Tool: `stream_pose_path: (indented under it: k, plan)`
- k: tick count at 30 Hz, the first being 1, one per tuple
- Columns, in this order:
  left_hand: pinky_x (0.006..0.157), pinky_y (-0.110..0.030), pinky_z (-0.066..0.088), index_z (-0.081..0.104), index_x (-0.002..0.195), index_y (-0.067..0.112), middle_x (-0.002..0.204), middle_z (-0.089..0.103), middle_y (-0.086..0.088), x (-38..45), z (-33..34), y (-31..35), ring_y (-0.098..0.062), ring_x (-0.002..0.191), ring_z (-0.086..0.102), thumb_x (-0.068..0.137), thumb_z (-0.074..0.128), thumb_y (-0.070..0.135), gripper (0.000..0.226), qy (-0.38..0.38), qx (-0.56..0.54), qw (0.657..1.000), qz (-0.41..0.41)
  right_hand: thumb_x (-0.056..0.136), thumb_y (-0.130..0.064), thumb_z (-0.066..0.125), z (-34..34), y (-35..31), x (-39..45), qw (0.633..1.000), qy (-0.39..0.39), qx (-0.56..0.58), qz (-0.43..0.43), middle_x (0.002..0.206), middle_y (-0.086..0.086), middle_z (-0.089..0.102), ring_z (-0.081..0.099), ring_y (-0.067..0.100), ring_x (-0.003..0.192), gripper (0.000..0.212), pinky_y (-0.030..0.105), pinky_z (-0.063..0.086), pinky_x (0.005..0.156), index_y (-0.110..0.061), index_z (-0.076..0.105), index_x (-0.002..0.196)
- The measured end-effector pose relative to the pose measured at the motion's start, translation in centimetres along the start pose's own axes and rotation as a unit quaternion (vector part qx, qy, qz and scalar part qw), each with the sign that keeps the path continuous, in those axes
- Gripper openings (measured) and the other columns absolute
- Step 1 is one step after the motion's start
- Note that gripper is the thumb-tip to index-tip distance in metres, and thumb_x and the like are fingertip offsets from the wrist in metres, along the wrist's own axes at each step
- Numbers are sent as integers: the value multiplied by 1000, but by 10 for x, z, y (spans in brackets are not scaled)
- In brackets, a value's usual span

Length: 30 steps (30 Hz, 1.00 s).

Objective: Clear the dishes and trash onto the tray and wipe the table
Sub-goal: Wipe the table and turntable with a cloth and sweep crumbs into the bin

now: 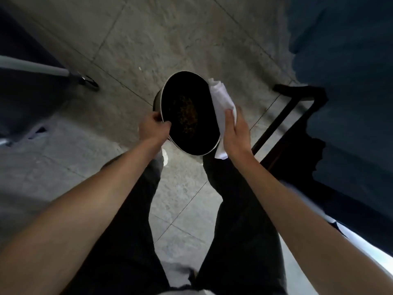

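Between left hand point(154, 128) and right hand point(234, 133): black plate point(189, 112).

The only view comes from a wide-angle camera on my head, looking almost straight down past my forearms and legs to the tiled floor point(148, 39). It sits close above my arms, so both run up from the bottom corners to the middle, where my left grip point(154, 128) and right grip point(235, 133) meet either side of a dark plate point(189, 113). Straight lines bend toward the edges, and no second view shares the scene.
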<state>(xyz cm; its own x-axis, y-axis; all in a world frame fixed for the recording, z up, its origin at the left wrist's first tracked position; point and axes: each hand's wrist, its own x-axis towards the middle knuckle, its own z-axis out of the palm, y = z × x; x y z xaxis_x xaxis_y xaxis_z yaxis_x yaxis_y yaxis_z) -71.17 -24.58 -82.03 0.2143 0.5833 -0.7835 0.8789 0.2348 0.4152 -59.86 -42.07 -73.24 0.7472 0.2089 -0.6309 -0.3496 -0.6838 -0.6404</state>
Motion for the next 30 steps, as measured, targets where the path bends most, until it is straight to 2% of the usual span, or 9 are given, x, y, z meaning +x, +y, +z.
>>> stream_pose_path:
  k: [4, 7, 11, 12, 17, 21, 25, 27, 30]
  plan:
    - [77, -45, 63, 72, 86, 28, 80, 75, 9, 73, 23, -38, -21, 78, 75, 61, 71, 29, 25, -18, 5, 1000, -17, 111, -42, 34, 46, 39, 45, 1000, 3, 17, 20, 143, -5, 58, 53, 10, 132, 44, 38, 43, 115, -25, 45, 150]
    - [75, -44, 64, 75, 90, 39, 78, 76, 14, 128, 41, -73, -17, 77, 75, 53, 67, 34, 38, -26, -6, 999, -30, 111, -40, 33, 73, 64, 74, 999, 0, 26, 43, 138, -4, 60, 57, 11, 127, 43, 35, 47, 110, -24, 46, 148]
    - [77, -45, 63, 73, 78, 46, 80, 76, 14, 156, 51, -90, -17, 79, 76, 50, 69, 36, 30, -26, -28, 998, -43, 111, -39, 33, 96, 85, 103, 998, -18, 27, 49, 130, -13, 58, 55, -1, 119, 41, 16, 44, 102, -25, 46, 148]
    - [77, -45, 63, 72, 75, 46, 79, 76, 14, 157, 51, -87, -18, 79, 75, 53, 71, 34, 26, -20, -26, 999, -42, 111, -38, 34, 100, 89, 109, 999, -23, 24, 43, 129, -15, 57, 54, -3, 118, 40, 12, 42, 101, -25, 46, 148]
    - [77, -45, 63, 68, 69, 46, 72, 71, 21, 159, 50, -89, -18, 79, 73, 64, 67, 25, 22, -5, -22, 999, -42, 111, -38, 35, 116, 95, 123, 999, -39, 19, 27, 128, -17, 57, 53, -3, 123, 37, 16, 40, 106, -26, 48, 143]
    - [84, -44, 61, 74, 84, 35, 82, 74, 16, 167, 47, -90, -20, 86, 73, 70, 63, 21, 23, -6, -13, 999, -48, 112, -32, 36, 118, 93, 120, 998, -56, 2, 3, 115, -23, 59, 55, -16, 108, 20, 9, 42, 94, -32, 50, 126]
    - [86, -45, 60, 70, 81, 34, 88, 75, 5, 161, 41, -83, -25, 89, 72, 69, 60, 26, 18, -50, 10, 997, -57, 111, -29, 38, 108, 75, 102, 996, -91, -6, -15, 110, -17, 62, 60, -11, 101, 18, 12, 47, 89, -30, 53, 121]
    - [89, -44, 59, 69, 90, 29, 94, 74, -2, 134, 29, -67, -25, 93, 70, 75, 60, 30, 17, -86, 15, 995, -55, 111, -28, 39, 94, 56, 85, 994, -105, -15, -23, 104, -17, 62, 59, -13, 92, 17, 11, 47, 84, -31, 54, 120]
    - [90, -37, 52, 70, 102, 15, 105, 71, -6, 91, 13, -32, -24, 101, 66, 76, 61, 38, 36, -121, -22, 992, -38, 112, -32, 38, 73, 21, 56, 991, -128, -10, -25, 110, -13, 64, 60, -10, 95, 18, 16, 49, 88, -36, 54, 120]
